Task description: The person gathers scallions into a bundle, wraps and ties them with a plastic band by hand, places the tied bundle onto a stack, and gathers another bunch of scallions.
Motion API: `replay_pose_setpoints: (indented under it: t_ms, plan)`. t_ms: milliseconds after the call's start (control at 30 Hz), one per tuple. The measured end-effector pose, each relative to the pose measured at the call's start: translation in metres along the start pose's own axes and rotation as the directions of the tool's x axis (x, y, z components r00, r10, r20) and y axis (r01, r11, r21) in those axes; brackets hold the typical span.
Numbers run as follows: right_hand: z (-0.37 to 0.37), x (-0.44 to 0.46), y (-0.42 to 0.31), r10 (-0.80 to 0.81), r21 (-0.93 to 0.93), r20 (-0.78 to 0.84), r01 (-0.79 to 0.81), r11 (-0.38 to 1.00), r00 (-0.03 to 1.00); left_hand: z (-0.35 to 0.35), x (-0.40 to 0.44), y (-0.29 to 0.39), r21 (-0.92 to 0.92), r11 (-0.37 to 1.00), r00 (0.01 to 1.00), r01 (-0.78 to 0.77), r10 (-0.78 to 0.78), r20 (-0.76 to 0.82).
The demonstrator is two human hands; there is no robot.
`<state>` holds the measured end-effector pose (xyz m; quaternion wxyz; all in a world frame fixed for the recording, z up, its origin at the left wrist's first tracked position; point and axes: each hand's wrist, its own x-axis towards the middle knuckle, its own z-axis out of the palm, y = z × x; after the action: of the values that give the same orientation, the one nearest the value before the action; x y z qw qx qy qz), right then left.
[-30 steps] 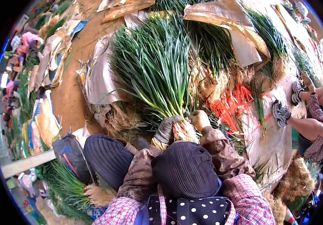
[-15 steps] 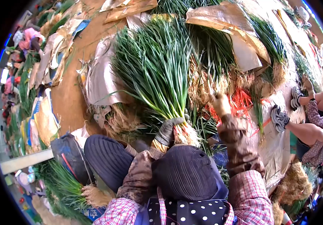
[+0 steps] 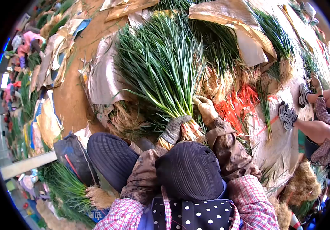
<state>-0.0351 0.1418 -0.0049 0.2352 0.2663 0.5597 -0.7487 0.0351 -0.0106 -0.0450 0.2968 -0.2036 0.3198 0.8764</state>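
Observation:
A large bunch of onion-like greens (image 3: 165,73) fans out before me, its long flat leaves pointing away and its pale, pinkish root ends (image 3: 192,131) toward my body. My left hand (image 3: 173,129), in a grey glove, is wrapped round the stems just above those ends. In a yellowish glove, my right hand (image 3: 206,108) is against the right side of the bunch with its fingers curled in. Whatever those fingers pinch is hidden by the glove and leaves. Beyond that hand lies a pile of the same greens with tan roots (image 3: 216,84).
Red plastic strips (image 3: 237,105) lie right of my right hand. A pale sack (image 3: 105,73) is at the left, and a paper-like sheet (image 3: 226,15) covers more greens behind. Another bunch (image 3: 73,191) rests at lower left. A seated person's leg (image 3: 314,128) extends in from the right.
My right hand has moved left and nearer, from the root pile to the side of the bunch. My left hand keeps its hold, the root ends now tilting slightly more to the right.

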Motion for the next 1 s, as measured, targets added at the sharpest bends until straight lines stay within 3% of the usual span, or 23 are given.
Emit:
replay_pose_setpoints:
  t_ms: [33, 133, 233, 300, 367, 400, 433, 500, 567, 600, 633, 667, 700, 733, 767, 800, 867, 900, 967, 1000]
  plan:
    - [0.002, 0.004, 0.006, 0.031, 0.137, -0.015, -0.029, 0.99, 0.999, 0.002, 0.0, 0.0, 0.002, 0.999, 0.999, -0.045, 0.045, -0.007]
    - [-0.007, 0.016, 0.023, 0.046, 0.25, 0.068, -0.062, 0.966, 0.997, 0.005, 0.001, 0.001, 0.069, 0.988, 0.991, -0.136, 0.137, -0.004]
    - [-0.005, 0.003, 0.032, 0.207, 0.184, -0.075, -0.191, 0.964, 0.975, 0.013, -0.008, 0.008, 0.061, 0.995, 0.997, -0.078, 0.079, -0.018]
    - [-0.023, 0.008, 0.057, 0.092, 0.016, -0.053, -0.092, 0.996, 0.994, 0.018, -0.011, 0.011, -0.012, 0.999, 0.999, -0.03, 0.03, 0.016]
    - [-0.03, 0.011, 0.059, -0.087, -0.174, -0.266, 0.041, 0.984, 0.96, 0.023, -0.012, 0.007, -0.122, 0.992, 0.997, 0.005, 0.004, 0.072]
    - [-0.045, 0.02, 0.064, -0.129, -0.342, -0.309, 0.016, 0.939, 0.942, 0.02, -0.009, 0.006, -0.107, 0.994, 0.993, -0.021, 0.033, 0.111]
    - [-0.06, 0.022, 0.064, -0.318, -0.745, -0.271, 0.011, 0.667, 0.909, 0.041, -0.024, 0.023, -0.084, 0.996, 0.99, -0.006, 0.018, 0.137]
    - [-0.117, 0.07, 0.12, -0.02, -0.936, 0.06, 0.063, 0.347, 0.998, 0.046, -0.028, 0.031, -0.092, 0.996, 0.985, -0.002, 0.018, 0.173]
    - [-0.112, 0.029, 0.096, 0.124, -0.977, 0.16, 0.139, 0.161, 0.979, 0.045, -0.028, 0.034, -0.119, 0.991, 0.982, 0.055, -0.032, 0.184]
    - [-0.094, 0.012, 0.071, -0.144, -0.966, 0.161, 0.185, 0.179, 0.976, 0.045, -0.028, 0.034, -0.13, 0.988, 0.98, 0.086, -0.061, 0.192]
    - [-0.083, 0.007, 0.055, -0.402, -0.955, 0.143, 0.233, 0.185, 0.905, 0.043, -0.027, 0.031, -0.148, 0.983, 0.979, 0.11, -0.082, 0.185]
    - [-0.076, 0.014, 0.04, -0.613, -0.912, 0.015, 0.262, 0.315, 0.79, 0.041, -0.025, 0.028, -0.164, 0.977, 0.978, 0.135, -0.105, 0.181]
    - [-0.066, 0.024, 0.005, -0.439, -0.928, -0.23, -0.06, 0.368, 0.868, 0.039, -0.022, 0.026, -0.176, 0.972, 0.976, 0.158, -0.127, 0.178]
    - [-0.059, 0.026, -0.02, -0.626, -0.961, -0.235, -0.082, 0.264, 0.744, 0.036, -0.019, 0.027, -0.136, 0.982, 0.978, 0.13, -0.104, 0.182]
    - [-0.055, 0.034, -0.038, -0.653, -0.943, -0.283, -0.08, 0.322, 0.702, 0.039, -0.018, 0.026, -0.137, 0.99, 0.992, 0.031, -0.014, 0.128]
    - [-0.055, 0.042, -0.047, -0.632, -0.956, -0.245, -0.073, 0.286, 0.735, 0.039, -0.019, 0.027, -0.142, 0.989, 0.991, 0.03, -0.01, 0.133]
    - [-0.081, 0.087, -0.041, -0.275, -0.862, -0.385, -0.237, 0.449, 0.881, 0.038, -0.018, 0.026, -0.174, 0.984, 0.99, 0.042, -0.018, 0.137]
    - [-0.086, 0.096, -0.035, -0.198, -0.845, -0.291, -0.154, 0.512, 0.936, 0.032, -0.013, 0.022, -0.19, 0.979, 0.989, 0.07, -0.043, 0.142]
    - [-0.079, 0.079, -0.012, -0.428, -0.883, -0.221, 0.007, 0.47, 0.876, 0.019, -0.004, 0.011, -0.231, 0.964, 0.985, 0.128, -0.096, 0.144]
    - [-0.072, 0.057, 0.0, -0.559, -0.875, -0.122, 0.177, 0.45, 0.82, 0.028, -0.006, 0.012, -0.282, 0.953, 0.989, 0.108, -0.076, 0.124]
